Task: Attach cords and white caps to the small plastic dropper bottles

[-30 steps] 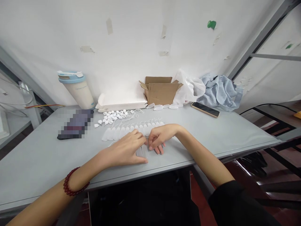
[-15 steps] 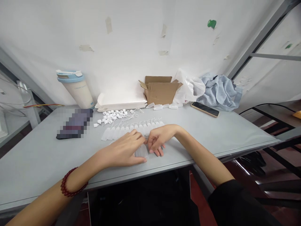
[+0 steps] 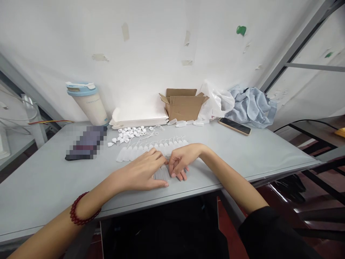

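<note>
Several translucent tubes point(image 3: 162, 174) lie side by side near the table's front edge. My left hand point(image 3: 145, 170) rests over their left part, thumb apart from the fingers. My right hand point(image 3: 183, 161) is at their right end, its fingers curled, and whether it holds anything is hidden. Just behind both hands runs a row of translucent tubes with thin white loops point(image 3: 129, 152), partly covered by my hands. Small white caps point(image 3: 129, 133) lie in a loose pile farther back, beside a few tangled white loops point(image 3: 153, 132).
Along the wall stand a tumbler point(image 3: 90, 104), white sheets point(image 3: 138, 120), an open cardboard box point(image 3: 185, 107), a plastic bag point(image 3: 217, 102) and a blue cloth point(image 3: 253, 108). More tubes point(image 3: 181, 123) lie before the box. A phone point(image 3: 235, 126) lies right; a blurred dark item point(image 3: 87, 142) lies left.
</note>
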Tool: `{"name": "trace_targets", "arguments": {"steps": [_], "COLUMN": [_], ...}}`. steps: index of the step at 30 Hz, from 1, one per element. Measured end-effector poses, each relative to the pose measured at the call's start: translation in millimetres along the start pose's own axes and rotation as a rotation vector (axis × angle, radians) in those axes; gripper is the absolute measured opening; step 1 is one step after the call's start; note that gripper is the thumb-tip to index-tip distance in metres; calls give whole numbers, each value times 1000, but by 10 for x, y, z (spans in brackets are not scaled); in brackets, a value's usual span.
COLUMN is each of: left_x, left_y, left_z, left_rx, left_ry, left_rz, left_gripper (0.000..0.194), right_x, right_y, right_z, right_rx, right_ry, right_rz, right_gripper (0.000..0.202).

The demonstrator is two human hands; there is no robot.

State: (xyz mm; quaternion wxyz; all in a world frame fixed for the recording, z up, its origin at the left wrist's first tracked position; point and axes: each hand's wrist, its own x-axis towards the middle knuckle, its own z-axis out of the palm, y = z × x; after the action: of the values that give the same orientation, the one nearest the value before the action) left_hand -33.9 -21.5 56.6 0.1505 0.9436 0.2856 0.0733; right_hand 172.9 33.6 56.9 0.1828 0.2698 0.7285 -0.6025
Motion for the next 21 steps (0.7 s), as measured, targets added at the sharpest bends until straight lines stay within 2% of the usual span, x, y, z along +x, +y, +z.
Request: {"name": "trace_targets", "arguments": {"steps": [3,6,8,11,13,15,16,18,21], "left_x": [26,70,95,107,102,96,96,100,111], "left_y": [-39,-135,-236,-428,-568,-704,-768,-881,-996], "left_z": [-18,-26,-31,-44,-49,-41,-31,-5,34], "left_rx": [-64,-81,-47,-9,5,36,52,65,63], "left_ry": [44,232,385,536,584,600,602,586,524], "left_rz": [-40,-106,-161,-263,-330,-360,-364,-355,-294], "left_gripper": [38,31,25,22,23,25,26,28,32], "right_x": [-50,-106,-119,-94,-71,-61,-64,-80,-109], "right_y": [2,25,63,167,268,385,445,557,692], "right_z": [-27,-78,-129,-244,-346,-453,-503,-586,-663], "right_rx": [44,116,177,225,155,-76,-229,-479,-582], "right_ry": [74,302,531,942,1218,1452,1521,1522,1491], "right_rz": [-91,-243,-322,-349,-294,-164,-81,92,171], "right_gripper": [34,34,30,23,18,11,13,20,27]}}
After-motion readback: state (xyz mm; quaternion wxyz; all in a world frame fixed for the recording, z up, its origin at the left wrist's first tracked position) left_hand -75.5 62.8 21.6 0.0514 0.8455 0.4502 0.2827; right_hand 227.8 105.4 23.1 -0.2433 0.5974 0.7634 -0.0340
